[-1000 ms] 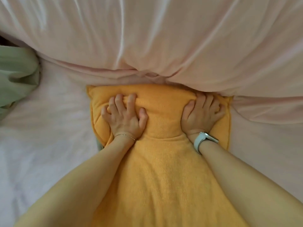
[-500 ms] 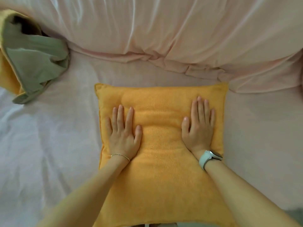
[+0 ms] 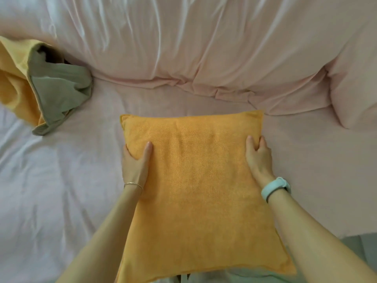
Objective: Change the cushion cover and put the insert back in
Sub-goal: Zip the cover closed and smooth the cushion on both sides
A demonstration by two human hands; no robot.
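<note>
A plump orange cushion (image 3: 200, 176) in a terry cover lies on the pale pink bed sheet (image 3: 67, 180), filling the middle of the view. My left hand (image 3: 135, 162) grips its left edge, thumb on top and fingers tucked under the side. My right hand (image 3: 259, 158), with a light wrist band, holds the right edge the same way, thumb on the top face. At the far left lies a crumpled cover (image 3: 40, 92), orange on one side and olive green on the other, empty and apart from the cushion.
A large pink duvet (image 3: 193, 43) is bunched along the back of the bed. A pink pillow (image 3: 355, 88) sits at the right. The bed's near edge shows at the lower right, with grey floor (image 3: 355, 242) beyond it.
Both hands went from pressing flat on the cushion's top to gripping its left and right edges. The view has pulled back, and the cushion sits nearer to me.
</note>
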